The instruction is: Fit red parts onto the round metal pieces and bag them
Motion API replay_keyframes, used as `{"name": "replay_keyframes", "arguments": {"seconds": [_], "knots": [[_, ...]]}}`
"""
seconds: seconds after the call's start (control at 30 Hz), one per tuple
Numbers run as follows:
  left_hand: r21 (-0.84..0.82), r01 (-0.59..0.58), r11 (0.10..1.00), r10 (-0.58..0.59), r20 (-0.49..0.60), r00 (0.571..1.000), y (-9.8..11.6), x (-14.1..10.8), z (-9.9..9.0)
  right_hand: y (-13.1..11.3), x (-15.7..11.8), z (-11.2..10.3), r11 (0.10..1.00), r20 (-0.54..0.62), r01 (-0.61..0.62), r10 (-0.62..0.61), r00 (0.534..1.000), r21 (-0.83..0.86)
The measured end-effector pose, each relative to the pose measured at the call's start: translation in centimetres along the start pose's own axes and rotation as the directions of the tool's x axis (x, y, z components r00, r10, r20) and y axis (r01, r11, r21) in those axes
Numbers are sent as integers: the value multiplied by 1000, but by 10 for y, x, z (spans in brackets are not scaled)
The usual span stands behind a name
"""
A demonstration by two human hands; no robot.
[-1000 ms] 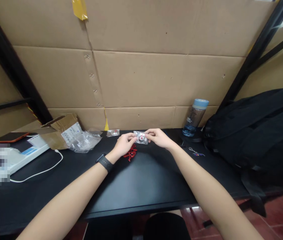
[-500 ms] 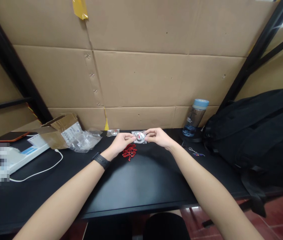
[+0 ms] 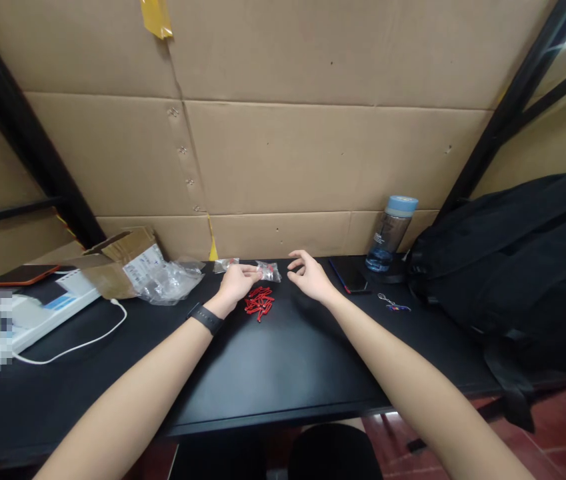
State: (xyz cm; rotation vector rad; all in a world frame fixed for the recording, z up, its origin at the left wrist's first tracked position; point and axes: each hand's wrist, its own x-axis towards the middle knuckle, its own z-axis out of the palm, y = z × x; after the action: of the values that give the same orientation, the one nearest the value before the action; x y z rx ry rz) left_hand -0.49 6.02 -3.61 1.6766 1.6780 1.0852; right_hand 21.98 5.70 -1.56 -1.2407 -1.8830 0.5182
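Between the thumb and fingers of my left hand (image 3: 237, 285) is a small clear plastic packet (image 3: 269, 272) with something red and silvery inside; what exactly it contains I cannot make out. To the right, apart from the packet, my right hand (image 3: 309, 275) is raised over the table with its fingers curved and spread, holding nothing. Just below my left hand lies a small heap of red cord-like pieces (image 3: 259, 304). A second clear packet (image 3: 223, 265) rests on the table behind my left hand, partly covered by it.
On the black table (image 3: 263, 373), an open cardboard box (image 3: 117, 267) and crumpled plastic bags (image 3: 170, 280) stand left, near a white power strip (image 3: 47, 320). Right are a phone (image 3: 350, 275), a water bottle (image 3: 390, 233), a small corded trinket (image 3: 395, 305) and a black backpack (image 3: 523, 267).
My right hand has let go of the packet and its fingers have spread. The packet, now in my left hand alone, has shifted slightly left and tilted. The phone has come into view.
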Motion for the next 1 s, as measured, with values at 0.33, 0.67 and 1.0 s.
{"name": "replay_keyframes", "arguments": {"seconds": [0.33,0.67,1.0], "knots": [[406,-50,913,103,-110,989,-8,6,-18,-5,-1,-6,997,-38,63,-62,997,43],[539,-515,667,472,229,851,-1,-7,-12,-3,3,-14,990,-73,141,-139,988,19],[572,-445,690,350,274,896,-9,-1,-4,-3,5,-20,996,-45,91,-90,995,20]]}}
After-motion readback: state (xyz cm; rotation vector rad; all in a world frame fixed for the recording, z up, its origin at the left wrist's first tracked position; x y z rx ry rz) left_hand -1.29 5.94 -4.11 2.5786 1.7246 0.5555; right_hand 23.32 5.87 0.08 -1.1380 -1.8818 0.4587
